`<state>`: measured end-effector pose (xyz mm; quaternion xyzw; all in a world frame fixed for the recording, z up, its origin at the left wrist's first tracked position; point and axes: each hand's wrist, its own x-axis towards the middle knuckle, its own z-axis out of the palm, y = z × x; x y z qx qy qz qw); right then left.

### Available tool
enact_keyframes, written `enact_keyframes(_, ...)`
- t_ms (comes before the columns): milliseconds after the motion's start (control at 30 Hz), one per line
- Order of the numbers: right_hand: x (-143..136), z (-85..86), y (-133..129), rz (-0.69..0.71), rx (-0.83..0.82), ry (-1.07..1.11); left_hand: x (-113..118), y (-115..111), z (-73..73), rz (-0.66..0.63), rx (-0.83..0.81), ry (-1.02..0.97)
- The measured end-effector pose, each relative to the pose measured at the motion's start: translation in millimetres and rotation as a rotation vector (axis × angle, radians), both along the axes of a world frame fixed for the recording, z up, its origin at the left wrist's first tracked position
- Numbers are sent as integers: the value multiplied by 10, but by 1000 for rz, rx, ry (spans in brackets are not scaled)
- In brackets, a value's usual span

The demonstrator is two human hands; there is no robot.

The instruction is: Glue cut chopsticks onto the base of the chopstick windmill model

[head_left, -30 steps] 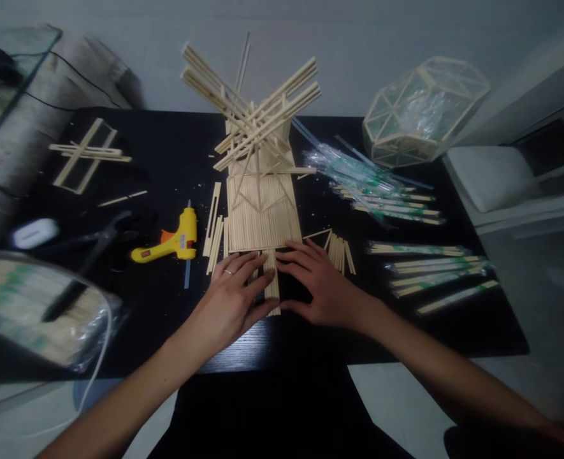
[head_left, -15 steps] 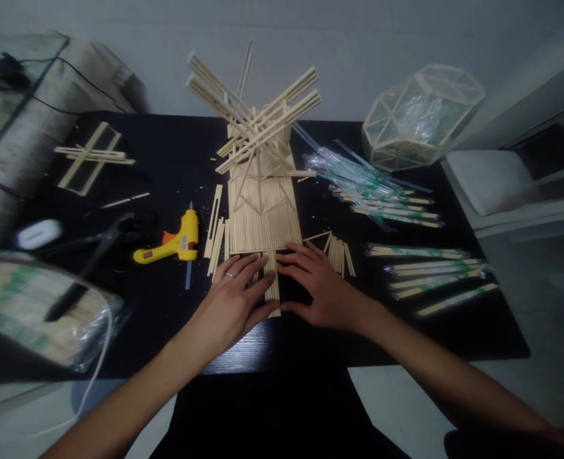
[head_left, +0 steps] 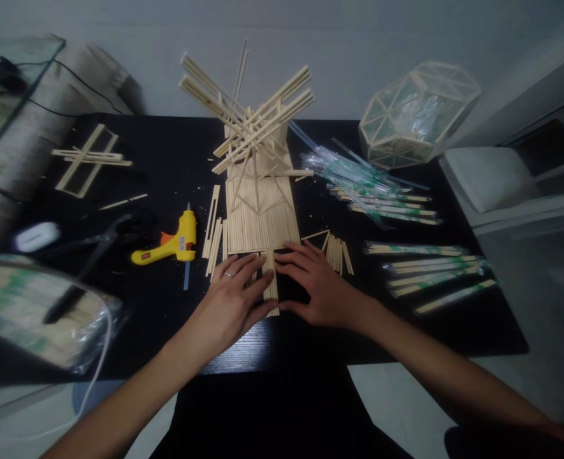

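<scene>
A narrow strip of wooden sticks (head_left: 271, 287) lies side by side on the black table, against the front edge of a wide stick panel (head_left: 262, 223). My left hand (head_left: 236, 290), with a ring, rests at the strip's left side, fingers spread and fingertips touching it. From the right, my right hand (head_left: 313, 287) touches the strip's other side and the panel's front edge, its fingers also apart. Behind the panel stands a stick structure with crossed blades (head_left: 253, 137). Loose sticks (head_left: 213, 245) lie left of the panel, and shorter ones (head_left: 338, 254) lie on its right.
A yellow glue gun (head_left: 169, 245) lies left of the panel. Crossed sticks (head_left: 86, 159) are at the back left, a bagged bundle (head_left: 37, 312) at the front left. Wrapped chopsticks (head_left: 434, 271) and a faceted frame (head_left: 418, 115) are on the right. The black table (head_left: 382, 331) ends near me.
The whole view has shifted slightly, with objects appearing a little further left. Both hands keep nearly the same place on the strip.
</scene>
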<state>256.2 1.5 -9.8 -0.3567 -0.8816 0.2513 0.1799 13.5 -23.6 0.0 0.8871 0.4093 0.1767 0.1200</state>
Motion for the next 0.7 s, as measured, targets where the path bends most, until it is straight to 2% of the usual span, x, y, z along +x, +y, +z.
enact_keyframes(700, 5, 15, -2, -15, -33, 14, 19, -48, 30, 28, -60, 15)
